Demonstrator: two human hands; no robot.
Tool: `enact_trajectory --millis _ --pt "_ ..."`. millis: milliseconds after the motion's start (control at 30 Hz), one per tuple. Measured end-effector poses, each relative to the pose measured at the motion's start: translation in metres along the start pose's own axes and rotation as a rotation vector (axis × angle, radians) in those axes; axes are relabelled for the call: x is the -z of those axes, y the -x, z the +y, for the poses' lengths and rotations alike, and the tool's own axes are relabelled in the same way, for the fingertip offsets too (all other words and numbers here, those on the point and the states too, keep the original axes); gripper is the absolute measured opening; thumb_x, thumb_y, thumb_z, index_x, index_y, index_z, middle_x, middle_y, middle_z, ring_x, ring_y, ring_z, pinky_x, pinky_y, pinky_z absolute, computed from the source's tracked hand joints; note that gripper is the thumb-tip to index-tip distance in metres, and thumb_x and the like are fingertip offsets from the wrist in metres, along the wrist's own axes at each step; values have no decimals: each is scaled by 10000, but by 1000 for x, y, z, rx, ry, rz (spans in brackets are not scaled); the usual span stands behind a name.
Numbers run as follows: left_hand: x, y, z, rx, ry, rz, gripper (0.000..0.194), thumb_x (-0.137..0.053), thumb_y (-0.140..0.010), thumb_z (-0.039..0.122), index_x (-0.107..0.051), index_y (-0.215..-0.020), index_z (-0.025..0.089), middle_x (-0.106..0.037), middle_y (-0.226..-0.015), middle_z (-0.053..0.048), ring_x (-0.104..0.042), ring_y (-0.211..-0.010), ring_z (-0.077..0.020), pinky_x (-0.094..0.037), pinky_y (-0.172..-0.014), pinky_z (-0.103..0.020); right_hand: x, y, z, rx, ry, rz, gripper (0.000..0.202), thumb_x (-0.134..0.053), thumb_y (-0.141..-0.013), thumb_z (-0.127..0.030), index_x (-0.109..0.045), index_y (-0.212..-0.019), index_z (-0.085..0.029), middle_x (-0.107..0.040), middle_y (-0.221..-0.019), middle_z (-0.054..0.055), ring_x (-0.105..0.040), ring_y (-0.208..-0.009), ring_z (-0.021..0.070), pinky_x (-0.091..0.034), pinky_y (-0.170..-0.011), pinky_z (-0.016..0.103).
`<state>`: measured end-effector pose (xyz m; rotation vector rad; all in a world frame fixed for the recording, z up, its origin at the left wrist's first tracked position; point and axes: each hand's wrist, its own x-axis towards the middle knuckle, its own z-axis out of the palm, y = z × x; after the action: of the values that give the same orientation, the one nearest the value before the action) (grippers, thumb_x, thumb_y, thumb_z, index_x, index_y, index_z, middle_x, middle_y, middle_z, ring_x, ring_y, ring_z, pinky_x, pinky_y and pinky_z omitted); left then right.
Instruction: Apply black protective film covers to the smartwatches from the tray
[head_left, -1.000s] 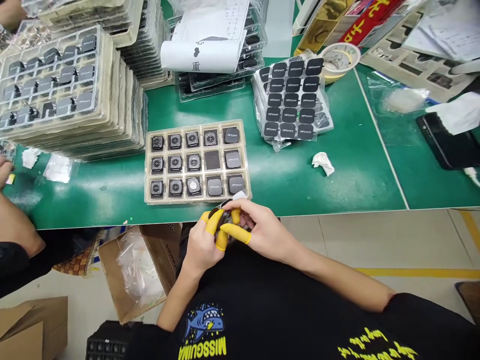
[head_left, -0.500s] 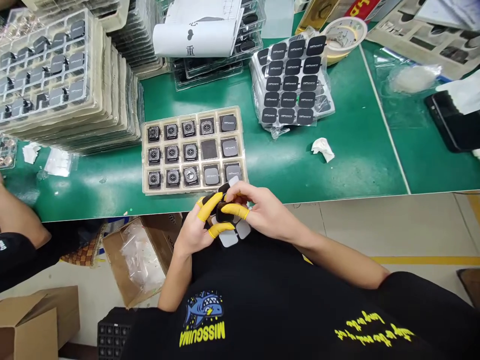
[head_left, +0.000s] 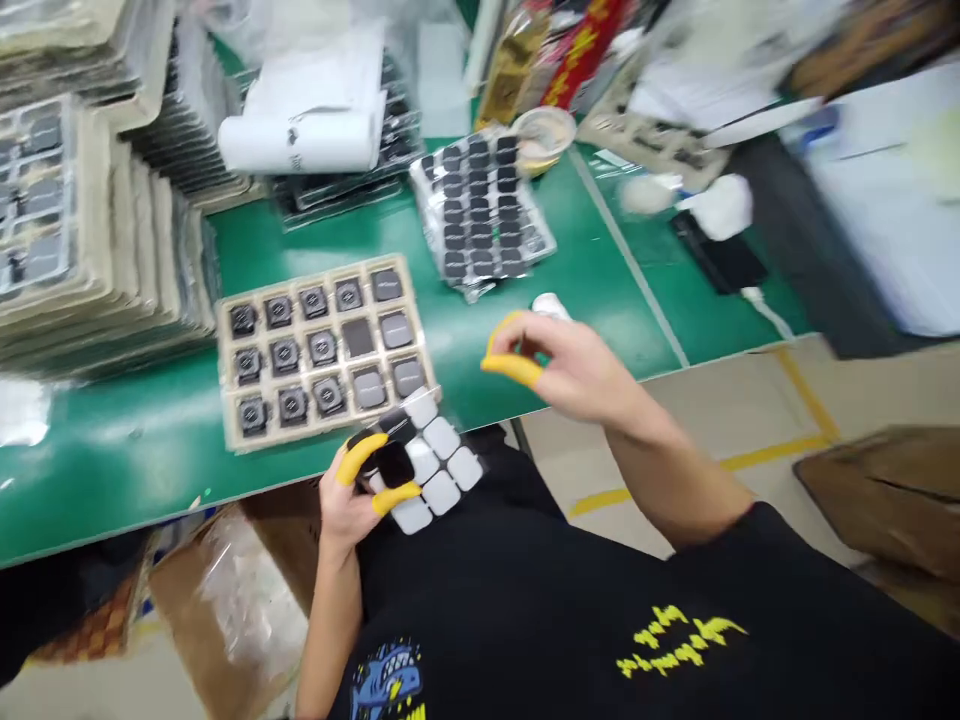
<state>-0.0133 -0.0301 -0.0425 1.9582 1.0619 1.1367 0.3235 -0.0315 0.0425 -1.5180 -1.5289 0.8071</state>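
Observation:
My left hand, with yellow finger cots, grips a dark square watch between thumb and fingers. In the same grasp, under the watch, is a sheet of pale rounded-square stickers, spread toward the right. My right hand hangs above the table edge, apart from the watch; its yellow-capped thumb and forefinger meet in a pinch. Whether anything thin sits between those tips, I cannot make out. Just beyond the left hand lies a beige tray with several square watches and grey-covered squares in its compartments.
Tall stacks of trays stand at the left. Behind the tray lie sheets of black square stickers, a tape roll and rolled paper. A phone with a cable rests at the right; a cardboard box is below the table.
My right hand has drawn away from the watch, up and to the right. The left hand keeps its hold. The camera view has swung to the right.

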Motion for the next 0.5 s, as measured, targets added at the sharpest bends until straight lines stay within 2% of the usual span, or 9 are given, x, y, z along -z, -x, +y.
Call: enact_trajectory --millis 67,100,133,200,267,367,500 --pt "1 6 -7 40 84 66 746 -987 -678 714 -848 -1222 222 -821 -860 -23 -566 -446 -92 -480 -361 -221 51 -29 43 -137 170 141 128 -777 -944 -330 -691 -910 -242 -746 -945 52 -645 -845 222 -515 -741 354" --pt "1 9 -11 67 118 63 730 -1007 -668 684 -846 -1234 250 -814 -842 -5 -544 -434 -89 -473 -352 -219 80 -44 67 -231 268 233 120 -785 -907 -298 -683 -885 -237 -742 -936 53 -643 -857 224 -525 -777 360" --pt "1 11 -14 88 151 88 723 -1014 -659 681 -850 -1226 263 -820 -847 -9 -581 -462 -107 -505 -372 -227 109 -59 89 -343 355 308 119 -786 -873 -264 -672 -859 -235 -737 -921 51 -638 -866 222 -531 -807 360" --pt "0 13 -17 137 179 69 721 -1040 -630 655 -858 -1208 264 -844 -906 -35 -679 -560 -157 -612 -466 -263 163 -85 128 -450 439 413 92 -758 -844 -199 -667 -853 -215 -732 -918 83 -617 -871 231 -527 -824 377" --pt "-1 13 -17 164 175 23 706 -1057 -615 632 -866 -1180 253 -857 -944 -54 -717 -612 -184 -659 -522 -288 203 -104 156 -521 494 490 76 -740 -842 -182 -684 -894 -185 -736 -948 118 -605 -902 242 -524 -848 392" --pt "0 12 -15 175 130 -22 684 -1048 -625 645 -871 -1155 250 -854 -928 -50 -703 -591 -183 -650 -501 -293 234 -120 183 -609 551 545 92 -737 -854 -180 -697 -933 -152 -743 -975 155 -599 -930 251 -521 -883 403" --pt "3 12 -19 144 53 3 693 -1027 -624 691 -873 -1137 251 -842 -898 -33 -665 -546 -170 -610 -448 -294 239 -123 205 -693 619 561 102 -758 -875 -195 -704 -957 -166 -757 -1023 176 -652 -972 290 -530 -949 441"
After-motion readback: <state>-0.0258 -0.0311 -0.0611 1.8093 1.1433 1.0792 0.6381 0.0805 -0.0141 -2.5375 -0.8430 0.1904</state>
